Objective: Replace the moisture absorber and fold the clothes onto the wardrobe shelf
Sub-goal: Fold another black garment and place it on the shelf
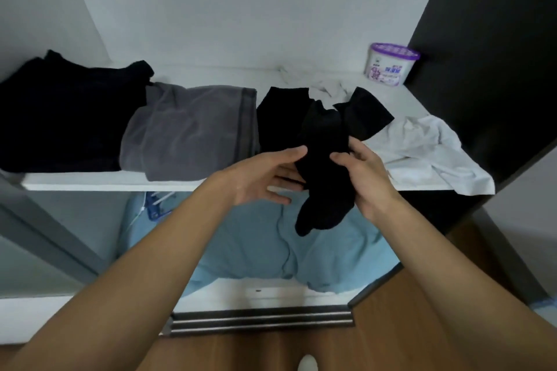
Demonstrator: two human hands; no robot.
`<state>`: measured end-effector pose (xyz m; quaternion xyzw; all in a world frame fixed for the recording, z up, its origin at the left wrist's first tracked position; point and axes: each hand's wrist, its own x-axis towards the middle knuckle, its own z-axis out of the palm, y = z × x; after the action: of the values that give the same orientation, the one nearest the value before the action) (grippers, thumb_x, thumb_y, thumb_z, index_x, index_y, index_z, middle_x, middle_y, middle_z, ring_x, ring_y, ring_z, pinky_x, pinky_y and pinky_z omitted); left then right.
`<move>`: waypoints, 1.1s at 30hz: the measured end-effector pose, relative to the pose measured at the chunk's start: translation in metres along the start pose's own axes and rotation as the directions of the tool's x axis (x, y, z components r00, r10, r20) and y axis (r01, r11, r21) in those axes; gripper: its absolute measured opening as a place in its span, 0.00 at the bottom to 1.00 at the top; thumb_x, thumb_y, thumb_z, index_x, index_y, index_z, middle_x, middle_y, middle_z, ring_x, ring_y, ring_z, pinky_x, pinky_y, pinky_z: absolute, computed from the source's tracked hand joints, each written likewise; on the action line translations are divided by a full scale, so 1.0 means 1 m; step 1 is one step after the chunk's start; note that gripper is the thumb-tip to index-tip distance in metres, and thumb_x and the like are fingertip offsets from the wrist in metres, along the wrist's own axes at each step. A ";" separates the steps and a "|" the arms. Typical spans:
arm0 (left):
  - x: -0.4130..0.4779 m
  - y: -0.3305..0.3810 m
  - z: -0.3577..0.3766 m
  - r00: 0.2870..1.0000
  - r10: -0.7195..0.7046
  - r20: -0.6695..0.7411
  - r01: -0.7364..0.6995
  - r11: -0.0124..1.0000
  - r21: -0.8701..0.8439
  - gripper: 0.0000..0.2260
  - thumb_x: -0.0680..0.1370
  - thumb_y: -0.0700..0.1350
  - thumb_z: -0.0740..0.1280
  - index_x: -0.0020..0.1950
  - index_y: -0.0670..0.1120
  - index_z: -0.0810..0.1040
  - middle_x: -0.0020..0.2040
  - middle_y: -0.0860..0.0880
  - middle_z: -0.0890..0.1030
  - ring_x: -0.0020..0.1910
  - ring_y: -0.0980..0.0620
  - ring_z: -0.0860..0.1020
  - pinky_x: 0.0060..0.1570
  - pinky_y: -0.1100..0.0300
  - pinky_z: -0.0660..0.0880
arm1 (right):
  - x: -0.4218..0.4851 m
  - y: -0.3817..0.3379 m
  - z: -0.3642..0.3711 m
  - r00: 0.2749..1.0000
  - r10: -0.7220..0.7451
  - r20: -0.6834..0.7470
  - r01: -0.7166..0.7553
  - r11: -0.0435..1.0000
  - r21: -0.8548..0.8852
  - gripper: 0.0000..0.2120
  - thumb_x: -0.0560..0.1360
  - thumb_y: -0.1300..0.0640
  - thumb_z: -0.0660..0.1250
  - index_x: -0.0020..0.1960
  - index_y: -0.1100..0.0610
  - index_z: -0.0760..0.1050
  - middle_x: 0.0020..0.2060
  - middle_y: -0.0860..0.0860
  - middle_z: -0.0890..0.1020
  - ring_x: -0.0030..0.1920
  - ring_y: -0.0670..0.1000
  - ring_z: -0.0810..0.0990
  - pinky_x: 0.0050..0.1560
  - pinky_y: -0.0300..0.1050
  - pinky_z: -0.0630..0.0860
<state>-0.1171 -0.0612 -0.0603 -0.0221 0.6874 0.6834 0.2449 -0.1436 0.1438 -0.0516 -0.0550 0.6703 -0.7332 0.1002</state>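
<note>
A black sock (324, 166) hangs in front of the white wardrobe shelf (120, 182), gripped between my left hand (265, 179) and my right hand (366, 178). More black pieces (283, 117) lie on the shelf just behind it. To the left sit a folded grey garment (193, 132) and a folded black garment (66, 117). Crumpled white cloth (422, 150) lies at the shelf's right end, overhanging the front edge. The moisture absorber (388, 65), a white tub with a purple lid, stands at the back right corner.
A dark wardrobe side panel (488, 54) closes the right side. Below the shelf lies light blue fabric (256, 247) with a blue clip-like object (155, 205). A sliding-door track (262, 322) and wooden floor (391, 325) are at the bottom.
</note>
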 end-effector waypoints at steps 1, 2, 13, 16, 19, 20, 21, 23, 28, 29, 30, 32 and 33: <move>-0.001 -0.003 0.002 0.999 -0.011 -0.030 0.009 0.999 -0.038 0.33 0.67 0.69 0.73 0.63 0.49 0.81 0.57 0.47 0.85 0.56 0.49 0.83 0.55 0.49 0.80 | -0.015 0.003 0.002 0.999 -0.039 0.029 0.041 0.998 -0.052 0.15 0.76 0.67 0.66 0.59 0.54 0.81 0.53 0.57 0.85 0.55 0.55 0.84 0.57 0.48 0.80; -0.002 -0.007 0.007 0.998 -0.022 -0.059 0.018 0.997 -0.074 0.34 0.64 0.71 0.74 0.62 0.51 0.81 0.56 0.48 0.85 0.55 0.49 0.84 0.53 0.49 0.80 | -0.029 0.006 0.001 0.997 -0.056 0.059 0.061 0.993 -0.097 0.18 0.76 0.69 0.66 0.61 0.53 0.80 0.53 0.57 0.85 0.55 0.54 0.84 0.58 0.47 0.80; -0.027 -0.070 0.096 0.974 -0.071 -0.217 -0.078 0.790 -0.608 0.15 0.75 0.49 0.70 0.57 0.42 0.83 0.48 0.43 0.86 0.45 0.46 0.85 0.44 0.56 0.81 | -0.147 0.067 -0.050 0.988 0.096 0.121 -0.062 0.965 -0.255 0.12 0.80 0.58 0.67 0.38 0.59 0.71 0.35 0.54 0.71 0.40 0.51 0.73 0.47 0.42 0.70; -0.048 -0.085 0.109 0.966 -0.013 -0.257 -0.179 0.681 -0.710 0.12 0.75 0.50 0.68 0.52 0.44 0.85 0.45 0.46 0.84 0.41 0.48 0.84 0.43 0.57 0.80 | -0.175 0.087 -0.084 0.980 0.175 -0.091 -0.176 0.984 0.004 0.11 0.80 0.57 0.66 0.52 0.66 0.75 0.45 0.58 0.82 0.48 0.56 0.81 0.50 0.46 0.77; -0.070 -0.098 0.128 0.938 0.024 -0.345 -0.280 0.640 -0.716 0.15 0.75 0.50 0.66 0.55 0.43 0.85 0.52 0.43 0.85 0.50 0.44 0.84 0.53 0.51 0.79 | -0.204 0.109 -0.124 0.896 0.293 -0.335 -0.285 0.956 0.075 0.07 0.78 0.56 0.64 0.48 0.59 0.78 0.46 0.56 0.84 0.51 0.57 0.83 0.53 0.53 0.79; -0.078 -0.104 0.138 0.930 0.025 -0.367 -0.296 0.644 -0.706 0.16 0.75 0.50 0.66 0.55 0.42 0.85 0.53 0.42 0.85 0.52 0.43 0.84 0.54 0.50 0.79 | -0.214 0.119 -0.136 0.864 0.336 -0.374 -0.342 0.938 0.054 0.08 0.78 0.56 0.64 0.50 0.59 0.79 0.49 0.56 0.84 0.53 0.58 0.83 0.56 0.55 0.78; -0.087 -0.110 0.150 0.924 0.027 -0.381 -0.306 0.649 -0.696 0.15 0.74 0.49 0.67 0.54 0.42 0.86 0.54 0.42 0.85 0.52 0.43 0.84 0.54 0.50 0.80 | -0.223 0.129 -0.144 0.841 0.382 -0.382 -0.408 0.913 0.013 0.10 0.78 0.56 0.63 0.54 0.59 0.80 0.52 0.57 0.84 0.55 0.59 0.82 0.59 0.55 0.78; -0.103 -0.124 0.175 0.923 0.028 -0.384 -0.306 0.658 -0.688 0.15 0.74 0.48 0.67 0.54 0.42 0.86 0.54 0.42 0.85 0.53 0.43 0.84 0.54 0.51 0.80 | -0.247 0.149 -0.153 0.813 0.463 -0.355 -0.539 0.828 -0.154 0.12 0.80 0.56 0.63 0.59 0.60 0.78 0.57 0.60 0.81 0.55 0.60 0.80 0.55 0.50 0.77; -0.151 -0.142 0.210 0.911 0.018 -0.413 -0.298 0.720 -0.627 0.16 0.71 0.49 0.69 0.54 0.42 0.86 0.54 0.42 0.85 0.53 0.43 0.83 0.53 0.52 0.80 | -0.299 0.167 -0.141 0.791 0.610 -0.049 -0.471 0.555 -0.685 0.16 0.82 0.55 0.62 0.63 0.66 0.76 0.60 0.63 0.79 0.61 0.63 0.78 0.58 0.51 0.74; -0.160 -0.140 0.212 0.908 0.022 -0.419 -0.300 0.731 -0.613 0.15 0.70 0.49 0.69 0.52 0.42 0.86 0.52 0.42 0.85 0.52 0.43 0.83 0.51 0.53 0.80 | -0.304 0.163 -0.133 0.831 0.557 0.001 -0.392 0.586 -0.710 0.16 0.81 0.54 0.64 0.62 0.65 0.77 0.60 0.61 0.80 0.60 0.60 0.78 0.61 0.51 0.73; -0.168 -0.138 0.214 0.908 0.027 -0.418 -0.300 0.739 -0.603 0.14 0.70 0.48 0.69 0.50 0.42 0.86 0.51 0.43 0.85 0.50 0.44 0.84 0.50 0.53 0.81 | -0.308 0.157 -0.127 0.863 0.502 0.060 -0.333 0.653 -0.680 0.16 0.80 0.52 0.65 0.60 0.63 0.78 0.59 0.59 0.81 0.60 0.58 0.79 0.62 0.51 0.73; -0.180 -0.138 0.221 0.918 0.030 -0.396 -0.279 0.758 -0.590 0.14 0.70 0.49 0.69 0.49 0.42 0.86 0.50 0.43 0.85 0.50 0.44 0.84 0.49 0.54 0.81 | -0.319 0.141 -0.112 0.886 0.414 0.207 -0.277 0.833 -0.479 0.15 0.79 0.46 0.66 0.59 0.54 0.81 0.58 0.52 0.83 0.58 0.51 0.81 0.62 0.49 0.76; -0.184 -0.138 0.226 0.924 0.026 -0.381 -0.263 0.767 -0.585 0.15 0.70 0.49 0.69 0.51 0.42 0.86 0.51 0.43 0.85 0.50 0.44 0.84 0.49 0.53 0.81 | -0.327 0.133 -0.105 0.872 0.392 0.293 -0.283 0.892 -0.351 0.12 0.77 0.43 0.66 0.58 0.45 0.81 0.57 0.45 0.84 0.57 0.44 0.82 0.58 0.41 0.78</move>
<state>0.1647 0.0883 -0.1088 -0.1698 0.4526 0.8744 0.0425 0.1615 0.3075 -0.1767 -0.0820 0.7425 -0.5723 0.3382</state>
